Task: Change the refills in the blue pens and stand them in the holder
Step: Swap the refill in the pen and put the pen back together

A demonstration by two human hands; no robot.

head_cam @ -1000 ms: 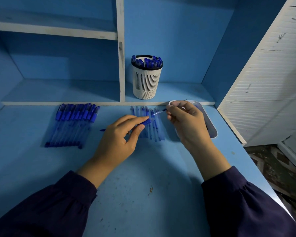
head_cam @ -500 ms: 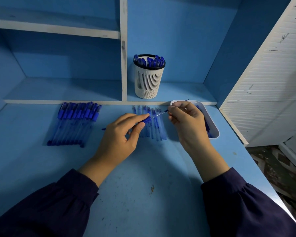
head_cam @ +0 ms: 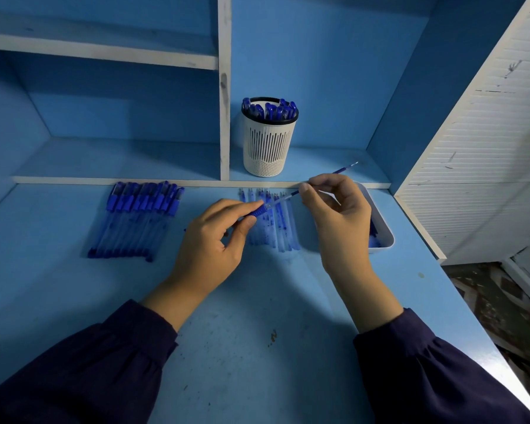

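Note:
My left hand (head_cam: 210,244) grips a blue pen barrel (head_cam: 257,212) by its ribbed grip, above the desk. My right hand (head_cam: 338,214) pinches a thin refill (head_cam: 344,169) that runs from the barrel's open end up and to the right, mostly out of the barrel. A row of capped blue pens (head_cam: 138,218) lies at the left. Several loose refills (head_cam: 273,223) lie in a row under my hands. The white slotted holder (head_cam: 268,145) stands on the low shelf with several blue pens in it.
A white tray (head_cam: 381,231) sits at the right behind my right hand, with blue bits inside. A vertical shelf divider (head_cam: 225,87) rises just left of the holder. The desk's right edge (head_cam: 471,316) drops to the floor.
My right hand has pulled up and to the right, and far more of the refill now shows outside the barrel. My left hand stayed nearly still.

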